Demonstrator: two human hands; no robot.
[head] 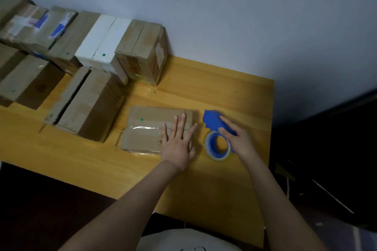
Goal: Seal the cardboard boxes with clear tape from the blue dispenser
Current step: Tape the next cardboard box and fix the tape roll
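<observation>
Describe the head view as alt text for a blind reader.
A person's left hand lies flat on a small cardboard box on a wooden table; the right hand touches a blue tape dispenser. More boxes stand behind.

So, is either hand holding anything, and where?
Left hand holds nothing, flat on the taped box. Right hand lies on the blue dispenser at its handle; a closed grip cannot be told.

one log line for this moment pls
left hand: flat on small box | right hand: touching blue dispenser | seam: clear tape on
</observation>
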